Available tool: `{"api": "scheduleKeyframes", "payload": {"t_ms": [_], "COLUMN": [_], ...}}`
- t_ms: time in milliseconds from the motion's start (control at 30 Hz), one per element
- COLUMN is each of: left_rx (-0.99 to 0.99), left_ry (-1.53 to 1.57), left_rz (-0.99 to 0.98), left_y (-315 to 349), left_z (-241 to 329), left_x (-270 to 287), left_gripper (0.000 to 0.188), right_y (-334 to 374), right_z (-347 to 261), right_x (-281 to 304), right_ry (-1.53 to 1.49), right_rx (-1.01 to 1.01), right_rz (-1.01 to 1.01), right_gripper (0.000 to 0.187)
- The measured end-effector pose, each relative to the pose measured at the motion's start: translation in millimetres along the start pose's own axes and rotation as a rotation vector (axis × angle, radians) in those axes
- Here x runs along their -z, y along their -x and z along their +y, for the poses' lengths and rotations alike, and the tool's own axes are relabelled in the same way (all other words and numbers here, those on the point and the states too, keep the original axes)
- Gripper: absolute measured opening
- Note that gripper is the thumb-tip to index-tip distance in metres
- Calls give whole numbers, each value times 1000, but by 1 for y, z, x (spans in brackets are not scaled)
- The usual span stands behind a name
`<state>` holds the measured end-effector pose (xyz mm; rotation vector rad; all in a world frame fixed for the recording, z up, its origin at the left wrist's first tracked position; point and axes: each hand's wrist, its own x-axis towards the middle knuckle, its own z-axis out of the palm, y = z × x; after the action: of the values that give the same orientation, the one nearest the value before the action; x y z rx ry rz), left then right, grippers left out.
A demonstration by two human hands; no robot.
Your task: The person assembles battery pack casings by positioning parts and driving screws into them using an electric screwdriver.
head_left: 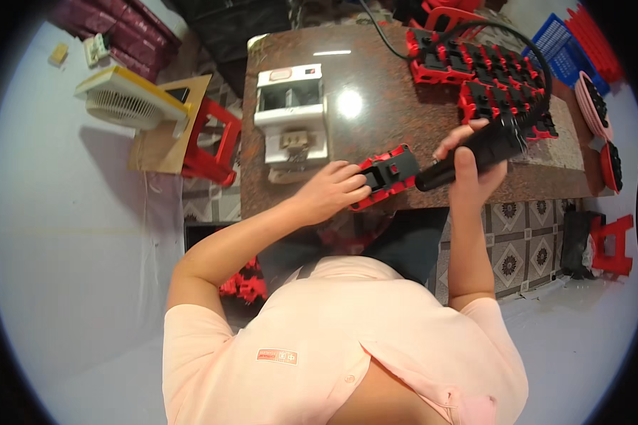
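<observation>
My left hand (331,190) is closed on the near left end of a red-and-black plastic housing (395,168), which lies tilted near the table's front edge. Black covers its middle, with red along both sides. Wrapped in my right hand (469,173) is a black corded electric screwdriver (502,145). It is held at a slant over the table, its dark nose pointing left toward the housing's right end. Whether the tip touches the housing cannot be made out. A thick black cable (544,67) loops up from the tool's rear.
A white screw feeder (290,117) stands on the brown stone table (376,85) at left. Several red-and-black housings (475,71) sit in rows at the back right. Beyond them are a blue basket (556,42) and pink trays (592,106). A fan (120,106) stands at far left.
</observation>
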<state>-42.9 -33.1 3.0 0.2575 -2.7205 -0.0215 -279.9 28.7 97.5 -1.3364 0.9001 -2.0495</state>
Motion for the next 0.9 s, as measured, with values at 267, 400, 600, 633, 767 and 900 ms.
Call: {"api": "scheduleKeyframes", "payload": {"t_ms": [267,400,600,633,767,900], "left_rx": [360,577,614,587,556,553], "left_ry": [-66,139,-103,-77,-56,-54], "left_rz": [-134,118,141,138,131,103], "left_y": [61,38,62,62,64,63], "left_z": [30,59,37,32,26,20], "left_x": [45,30,-1,4,5,4], "left_gripper": [47,61,53,52,52,51], "right_y": [-6,3,5,3,4,4], "right_z": [64,84,103,104,110,114], "right_x": [-130,-168,-172,-172,-175,-175], "right_ry": [-226,-172,-114,-109,-128,-127], "right_rx": [113,15,115,111,81,78], "right_rz": [-126,-213,-245,-247,-255,-272], "right_gripper": [43,40,40,40,42,43]}}
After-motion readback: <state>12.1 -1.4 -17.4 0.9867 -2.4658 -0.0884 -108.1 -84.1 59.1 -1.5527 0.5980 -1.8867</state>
